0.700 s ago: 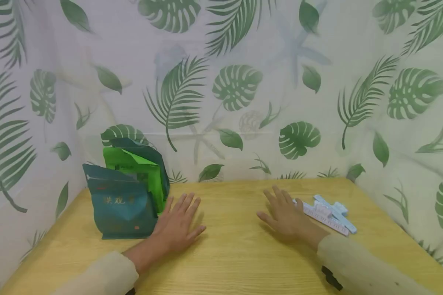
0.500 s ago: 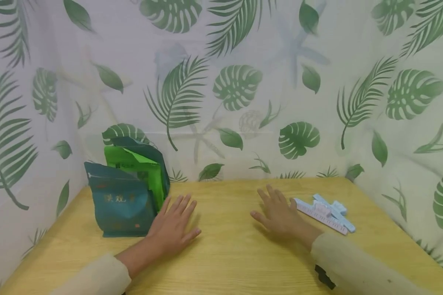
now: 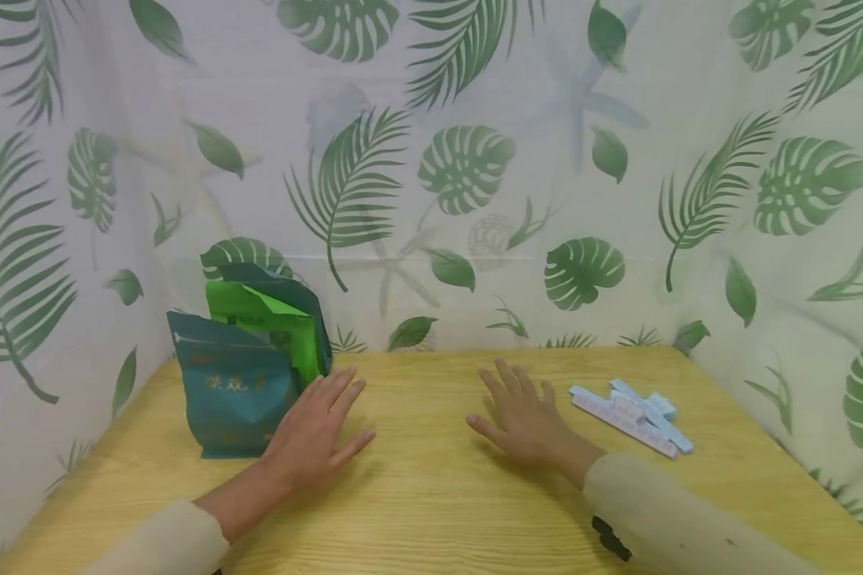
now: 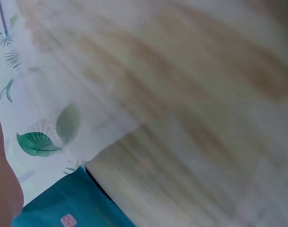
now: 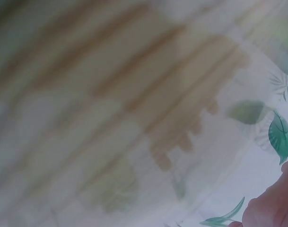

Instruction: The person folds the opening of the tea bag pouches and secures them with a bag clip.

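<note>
My left hand (image 3: 312,431), fingers straight and spread, is held palm down just right of a teal pouch (image 3: 233,391) and overlaps its lower right side in the head view. Behind that pouch stand a bright green pouch (image 3: 266,311) and a darker teal one (image 3: 312,299). My right hand (image 3: 525,415) is also spread and holds nothing. To its right, a pale pink sealing clip (image 3: 618,419) with ruler-like marks lies crossed with a light blue sealing clip (image 3: 672,427). The left wrist view catches the teal pouch's corner (image 4: 73,203) below a blurred tabletop reflection.
The wooden table (image 3: 431,495) reaches back to a white cloth backdrop (image 3: 489,96) printed with green leaves. The cloth also closes in the left and right sides. A dark strap (image 3: 610,539) shows under the right sleeve (image 3: 662,511).
Both hands have drifted left, still spread; the right has moved away from the clips, the left closer in front of the teal pouch. Pouches and clips have stayed in place.
</note>
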`<action>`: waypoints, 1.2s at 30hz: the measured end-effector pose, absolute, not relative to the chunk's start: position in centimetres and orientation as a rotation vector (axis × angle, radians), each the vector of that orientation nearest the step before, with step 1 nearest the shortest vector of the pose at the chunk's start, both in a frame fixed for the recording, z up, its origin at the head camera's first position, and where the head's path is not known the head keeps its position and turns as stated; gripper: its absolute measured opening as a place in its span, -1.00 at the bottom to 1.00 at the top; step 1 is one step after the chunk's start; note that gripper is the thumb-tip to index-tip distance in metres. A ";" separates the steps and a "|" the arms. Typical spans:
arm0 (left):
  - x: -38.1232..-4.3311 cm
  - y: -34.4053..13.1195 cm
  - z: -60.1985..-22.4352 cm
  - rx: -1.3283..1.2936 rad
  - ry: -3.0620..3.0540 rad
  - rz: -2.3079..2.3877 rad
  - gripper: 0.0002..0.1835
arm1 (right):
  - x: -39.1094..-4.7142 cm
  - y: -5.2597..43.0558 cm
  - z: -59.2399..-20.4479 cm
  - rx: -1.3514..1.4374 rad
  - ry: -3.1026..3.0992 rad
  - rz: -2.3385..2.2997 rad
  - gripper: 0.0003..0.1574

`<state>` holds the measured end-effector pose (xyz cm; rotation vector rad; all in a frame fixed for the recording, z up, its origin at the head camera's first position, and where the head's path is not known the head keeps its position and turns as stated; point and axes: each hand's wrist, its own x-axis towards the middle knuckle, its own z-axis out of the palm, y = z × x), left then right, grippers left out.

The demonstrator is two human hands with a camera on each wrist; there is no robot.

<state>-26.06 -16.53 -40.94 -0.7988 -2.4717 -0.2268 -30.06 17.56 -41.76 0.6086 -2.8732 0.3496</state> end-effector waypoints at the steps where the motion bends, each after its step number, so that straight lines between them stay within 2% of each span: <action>1: -26.1 -16.6 -40.9 -0.818 -2.427 -0.217 -0.26 | -30.1 17.4 -41.9 0.609 -2.872 0.347 0.02; 8: -26.5 -16.7 -41.2 -0.900 -2.199 -0.215 -0.34 | -29.9 16.3 -41.7 0.638 -2.849 0.344 0.02; 16: -26.7 -17.3 -41.0 -0.874 -2.131 -0.245 -0.43 | -29.8 15.4 -41.4 0.658 -2.810 0.301 0.02; 24: -26.3 -18.2 -40.8 -0.887 -2.037 -0.211 -0.38 | -29.7 14.6 -41.3 0.712 -2.839 0.331 0.05; 30: -26.7 -18.1 -40.6 -0.827 -1.943 -0.205 -0.46 | -29.7 14.7 -41.1 0.681 -2.744 0.252 0.05; 36: -26.5 -18.8 -40.7 -0.773 -1.931 -0.170 -0.43 | -30.0 14.1 -41.1 0.721 -2.692 0.277 0.03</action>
